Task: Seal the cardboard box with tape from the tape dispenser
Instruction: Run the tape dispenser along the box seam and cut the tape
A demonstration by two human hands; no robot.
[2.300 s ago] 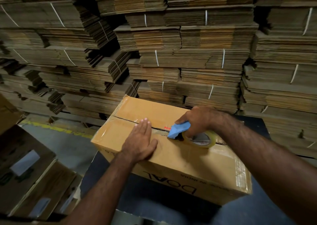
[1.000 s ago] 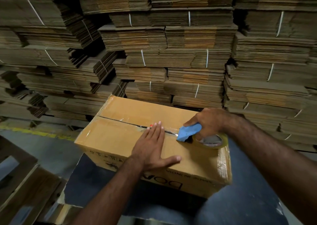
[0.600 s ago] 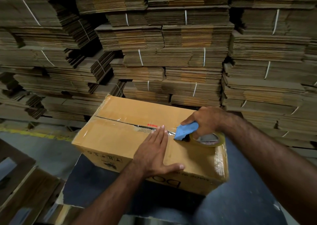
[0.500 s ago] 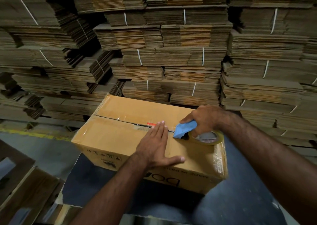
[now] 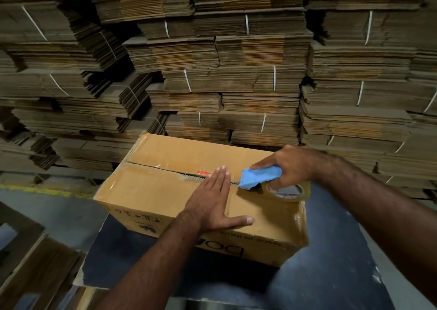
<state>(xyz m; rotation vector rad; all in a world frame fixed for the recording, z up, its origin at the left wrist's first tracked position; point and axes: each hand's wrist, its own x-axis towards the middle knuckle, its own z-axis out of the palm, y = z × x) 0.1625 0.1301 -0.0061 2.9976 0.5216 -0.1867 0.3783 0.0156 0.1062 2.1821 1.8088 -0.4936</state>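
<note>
The left hand [image 5: 214,199] lies flat on the box [image 5: 165,191], likely pinning its flaps shut, while at three o'clock the right hand [image 5: 293,165] grips the tape dispenser [image 5: 260,176] on the seam.

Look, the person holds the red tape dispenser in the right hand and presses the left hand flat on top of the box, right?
Nearly. The tape dispenser is blue, not red, as the head view shows. The rest is right: the right hand grips it, with its fingers curled over the top, and the left hand lies flat on top of the cardboard box.
</note>
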